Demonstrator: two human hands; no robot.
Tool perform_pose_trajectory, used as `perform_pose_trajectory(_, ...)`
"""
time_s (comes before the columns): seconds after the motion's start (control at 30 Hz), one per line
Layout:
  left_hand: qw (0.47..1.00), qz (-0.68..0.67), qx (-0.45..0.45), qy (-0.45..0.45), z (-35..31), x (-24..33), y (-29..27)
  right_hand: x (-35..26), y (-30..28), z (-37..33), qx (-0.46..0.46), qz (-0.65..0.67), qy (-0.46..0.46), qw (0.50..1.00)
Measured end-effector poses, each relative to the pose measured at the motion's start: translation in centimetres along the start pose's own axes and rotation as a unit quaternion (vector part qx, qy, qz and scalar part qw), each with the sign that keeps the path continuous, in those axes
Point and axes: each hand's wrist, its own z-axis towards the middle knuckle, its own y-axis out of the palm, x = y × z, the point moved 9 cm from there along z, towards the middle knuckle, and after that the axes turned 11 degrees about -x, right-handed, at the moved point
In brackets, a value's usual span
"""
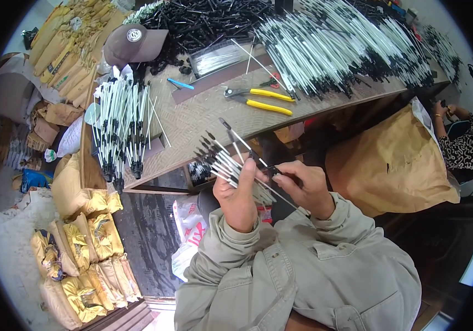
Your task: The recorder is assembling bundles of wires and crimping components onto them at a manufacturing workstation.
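Observation:
My left hand [238,196] is closed around a fanned bundle of thin white rods with black tips [226,167]. Its thumb presses on one rod [240,140] that slants across the others, with a black end at its upper left. Against this rod, my right hand [310,188] pinches a small black fitting [273,171] between thumb and fingers. Both hands are close together in front of the table's near edge, above my lap. The fingers partly hide the fitting, so its exact shape cannot be made out.
On the wooden table [189,118] lie yellow-handled pliers [261,99], a blue pen-like tool [180,84], a brown cap [134,45], black parts [209,25] and large rod piles [324,49]. A brown sack [388,160] stands at right, near another person [462,138]. Wrapped packages [85,248] sit lower left.

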Motion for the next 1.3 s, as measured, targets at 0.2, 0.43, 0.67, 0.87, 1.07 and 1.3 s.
perform_pose_trajectory(0.2,0.989,-0.106,-0.047,-0.094,-0.5,0.0,1.0,0.7,-1.5,1.2,0.032,0.117,-0.007,0.993)
perform_pose_trajectory(0.43,0.980,-0.037,-0.151,-0.124,-1.6,-1.7,0.9,-4.3,-0.7,4.8,-0.028,-0.029,-0.104,0.994)
perform_pose_trajectory(0.67,0.983,0.013,-0.146,-0.115,-1.2,-1.3,1.3,-2.9,0.0,4.5,-0.013,0.040,-0.106,0.994)
perform_pose_trajectory(0.87,0.960,0.169,-0.206,-0.082,-1.8,-0.9,0.9,-2.1,-0.1,4.7,-0.082,0.122,-0.107,0.983)
perform_pose_trajectory(1.07,0.901,0.214,-0.376,-0.030,-3.3,3.6,4.7,-0.7,3.0,5.5,-0.224,0.399,-0.111,0.882)
perform_pose_trajectory(1.3,0.934,0.141,-0.317,-0.083,-3.3,7.7,4.6,-1.9,11.3,0.0,-0.447,0.532,-0.023,0.719)
